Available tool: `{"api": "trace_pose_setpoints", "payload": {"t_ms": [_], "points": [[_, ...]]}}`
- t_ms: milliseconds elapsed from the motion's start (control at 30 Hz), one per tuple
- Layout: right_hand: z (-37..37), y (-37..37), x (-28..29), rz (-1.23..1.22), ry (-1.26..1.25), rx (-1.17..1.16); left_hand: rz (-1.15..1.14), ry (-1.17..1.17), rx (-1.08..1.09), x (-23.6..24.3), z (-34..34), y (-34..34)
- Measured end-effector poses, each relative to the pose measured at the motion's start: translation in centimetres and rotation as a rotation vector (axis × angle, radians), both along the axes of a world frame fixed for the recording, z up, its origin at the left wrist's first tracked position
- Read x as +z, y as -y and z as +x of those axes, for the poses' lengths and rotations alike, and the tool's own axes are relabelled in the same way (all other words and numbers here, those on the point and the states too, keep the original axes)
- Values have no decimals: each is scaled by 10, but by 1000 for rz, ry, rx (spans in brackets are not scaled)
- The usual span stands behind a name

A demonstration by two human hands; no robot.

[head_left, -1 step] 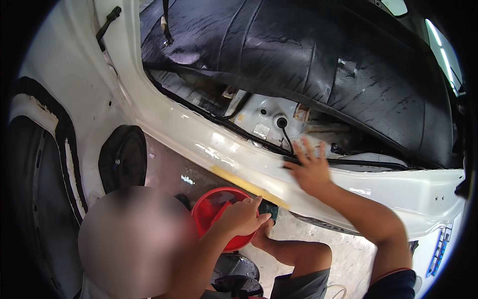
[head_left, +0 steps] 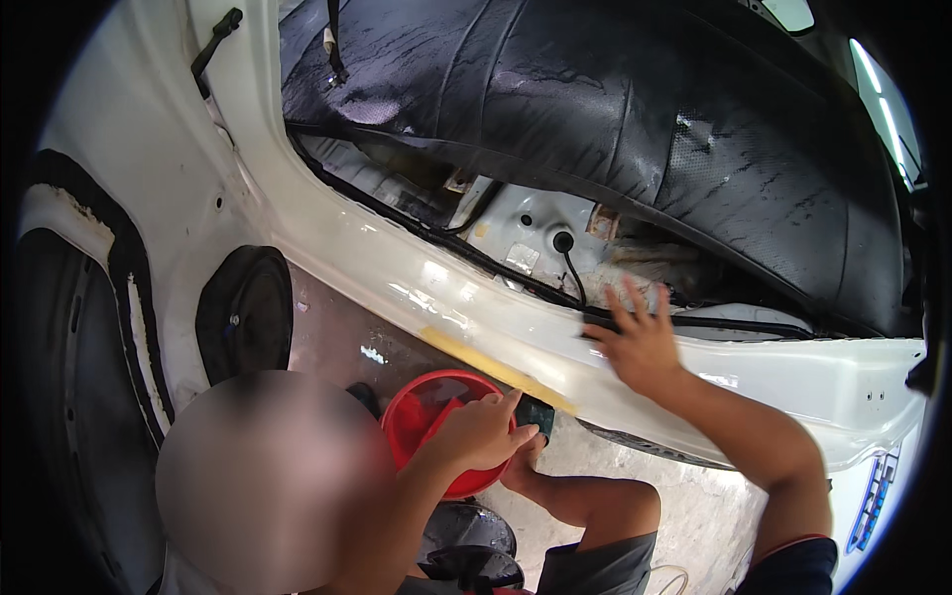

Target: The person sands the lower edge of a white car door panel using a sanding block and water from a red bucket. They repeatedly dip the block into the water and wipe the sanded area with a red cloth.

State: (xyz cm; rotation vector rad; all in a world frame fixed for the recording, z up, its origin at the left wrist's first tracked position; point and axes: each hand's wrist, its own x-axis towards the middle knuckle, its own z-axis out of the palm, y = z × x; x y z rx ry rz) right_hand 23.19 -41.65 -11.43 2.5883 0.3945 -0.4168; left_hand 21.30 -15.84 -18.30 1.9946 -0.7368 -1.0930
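Observation:
My right hand [head_left: 643,349] lies over the inner edge of a car's white door sill [head_left: 392,276], fingers spread and blurred by motion. A small dark patch shows beside its thumb side; I cannot make out what it is. Past its fingertips runs a black rubber seal [head_left: 739,323]. My left hand [head_left: 478,434] hovers above the right side of a red bucket [head_left: 403,421]. Its index finger and thumb are stretched apart, and its other fingers are partly hidden. Near the index tip, a yellow strip [head_left: 481,363] runs along the sill's outer face.
Beyond the sill, a black seat cover [head_left: 565,109] hangs over bare metal with a black cable [head_left: 570,270]. An open white door [head_left: 174,223] with a round black speaker [head_left: 248,315] stands left. A bent leg [head_left: 595,501] and wet floor [head_left: 684,501] lie below.
My right hand has slid a little to the right along the sill, and the dark patch by its thumb side moved with it. My left hand stays in place.

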Motion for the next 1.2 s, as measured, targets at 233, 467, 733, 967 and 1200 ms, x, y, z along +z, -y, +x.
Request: {"api": "trace_pose_setpoints", "payload": {"t_ms": [233, 467, 733, 967, 1200], "points": [[43, -35, -71, 196, 141, 115, 14, 27, 0, -9, 5, -2], [21, -16, -64, 17, 29, -50, 44, 35, -4, -6, 0, -6], [40, -37, -92, 282, 217, 104, -27, 77, 7, -4, -2, -5], [39, -21, -94, 174, 130, 31, 83, 96, -48, 0, 0, -8], [18, -14, -18, 108, 20, -55, 96, 19, -50, 11, 5, -8]]}}
